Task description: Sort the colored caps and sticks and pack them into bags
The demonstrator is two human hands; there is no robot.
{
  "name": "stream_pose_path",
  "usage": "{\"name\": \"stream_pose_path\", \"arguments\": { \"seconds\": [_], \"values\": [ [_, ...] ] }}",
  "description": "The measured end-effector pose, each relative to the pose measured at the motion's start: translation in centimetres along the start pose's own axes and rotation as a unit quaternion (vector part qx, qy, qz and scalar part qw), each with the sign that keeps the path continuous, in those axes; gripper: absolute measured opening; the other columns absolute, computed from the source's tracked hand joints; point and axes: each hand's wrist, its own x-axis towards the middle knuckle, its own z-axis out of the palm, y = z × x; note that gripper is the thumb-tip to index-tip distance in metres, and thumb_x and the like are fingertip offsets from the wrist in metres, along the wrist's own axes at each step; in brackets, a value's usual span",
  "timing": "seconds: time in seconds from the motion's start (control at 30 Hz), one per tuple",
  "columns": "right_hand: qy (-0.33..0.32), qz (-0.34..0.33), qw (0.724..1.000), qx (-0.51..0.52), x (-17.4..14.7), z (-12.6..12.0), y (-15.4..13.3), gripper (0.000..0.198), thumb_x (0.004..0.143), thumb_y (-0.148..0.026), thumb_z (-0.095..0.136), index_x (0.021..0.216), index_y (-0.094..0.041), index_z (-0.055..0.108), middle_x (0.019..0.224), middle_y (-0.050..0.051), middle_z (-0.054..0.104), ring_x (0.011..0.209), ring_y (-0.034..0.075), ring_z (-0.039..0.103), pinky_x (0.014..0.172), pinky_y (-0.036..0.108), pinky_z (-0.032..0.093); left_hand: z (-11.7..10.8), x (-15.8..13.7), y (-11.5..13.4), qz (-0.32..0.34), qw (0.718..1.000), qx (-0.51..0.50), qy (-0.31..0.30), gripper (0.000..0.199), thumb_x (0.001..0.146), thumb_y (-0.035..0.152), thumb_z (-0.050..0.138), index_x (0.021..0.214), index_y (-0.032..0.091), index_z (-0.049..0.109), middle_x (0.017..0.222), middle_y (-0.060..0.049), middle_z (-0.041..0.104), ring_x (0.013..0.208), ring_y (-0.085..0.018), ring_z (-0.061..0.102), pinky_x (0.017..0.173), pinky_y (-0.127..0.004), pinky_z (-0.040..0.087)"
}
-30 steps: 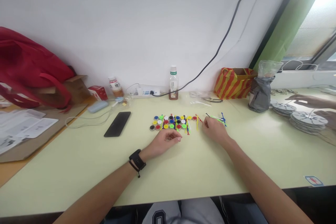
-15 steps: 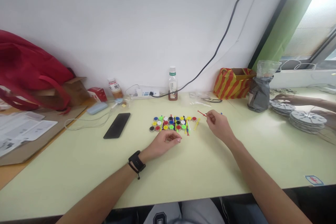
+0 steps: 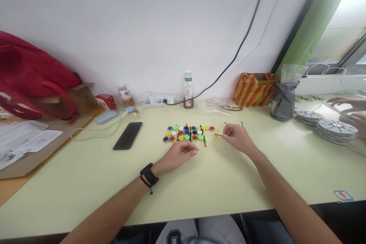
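Observation:
Rows of small round coloured discs, in blue, green, white, black, yellow and red, lie on the table with thin coloured plastic sticks among them and at their right end. Just in front of the discs rests my left hand, loosely curled, a gap between thumb and fingers and nothing in it. My right hand pinches a thin red stick, whose free end points left over a yellow stick on the table. A blue stick tip shows behind the right hand; the rest is hidden.
A black phone lies at left. Against the wall stand two bottles, a power strip and a striped bag. On the right, another person's hands are by stacked grey discs. A red bag stands far left.
My right hand has moved slightly forward-down with the red stick, bringing it beside the yellow one. My left hand has stayed put. The other person's hands have shifted right, off the stacked discs.

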Motion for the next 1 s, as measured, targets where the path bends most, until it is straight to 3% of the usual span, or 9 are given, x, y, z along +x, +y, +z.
{"name": "stream_pose_path", "arguments": {
  "seconds": [0.13, 0.23, 0.7, 0.87, 1.0],
  "values": [
    [0.065, 0.000, 0.998, -0.018, 0.2, -0.4, 0.4, 0.007, 0.075, -0.025, 0.059, 0.071, -0.022, 0.055, 0.058, -0.002, 0.056, 0.055, 0.015, 0.050, 0.056, 0.026, 0.039, 0.0, 0.0, -0.1, 0.000, 1.000, -0.002, 0.008, 0.028, 0.091, 0.044, 0.068, 0.095, 0.018, 0.077, 0.097, -0.009, 0.075, 0.090, -0.022, 0.068, 0.084, -0.034, 0.053],
    [0.077, -0.019, 0.997, -0.007, 0.1, -0.4, 0.3, 0.004, 0.078, -0.026, 0.058, 0.079, -0.023, 0.056, 0.063, -0.001, 0.058, 0.058, 0.016, 0.051, 0.058, 0.027, 0.041, 0.0, 0.0, -0.1, 0.001, 1.000, 0.001, 0.007, 0.029, 0.091, 0.044, 0.069, 0.094, 0.017, 0.077, 0.097, -0.009, 0.075, 0.090, -0.022, 0.068, 0.083, -0.034, 0.053],
    [-0.016, -0.047, 0.998, -0.043, -0.1, 0.5, -0.1, 0.009, 0.076, -0.022, 0.053, 0.085, -0.023, 0.056, 0.065, -0.003, 0.057, 0.058, 0.015, 0.049, 0.058, 0.026, 0.037, 0.0, 0.0, 0.0, 0.005, 1.000, 0.003, 0.006, 0.028, 0.091, 0.043, 0.069, 0.095, 0.017, 0.077, 0.096, -0.008, 0.075, 0.088, -0.021, 0.067, 0.083, -0.034, 0.053],
    [-0.072, -0.006, 0.997, -0.016, -0.2, -0.1, -0.5, 0.004, 0.070, -0.023, 0.060, 0.072, -0.021, 0.062, 0.059, -0.003, 0.055, 0.056, 0.013, 0.048, 0.054, 0.025, 0.036, 0.0, 0.0, -0.1, 0.002, 1.000, 0.006, 0.004, 0.026, 0.092, 0.042, 0.068, 0.095, 0.018, 0.077, 0.097, -0.008, 0.075, 0.089, -0.021, 0.067, 0.083, -0.033, 0.052],
    [-0.184, 0.080, 0.977, 0.076, -0.7, -1.7, -0.9, 0.008, 0.070, -0.026, 0.061, 0.069, -0.019, 0.065, 0.057, -0.002, 0.056, 0.048, 0.010, 0.041, 0.043, 0.023, 0.028, 0.1, 0.0, -0.1, 0.004, 1.000, 0.007, 0.003, 0.026, 0.093, 0.042, 0.068, 0.097, 0.018, 0.076, 0.096, -0.008, 0.074, 0.088, -0.020, 0.066, 0.083, -0.032, 0.052]
  ]
}}
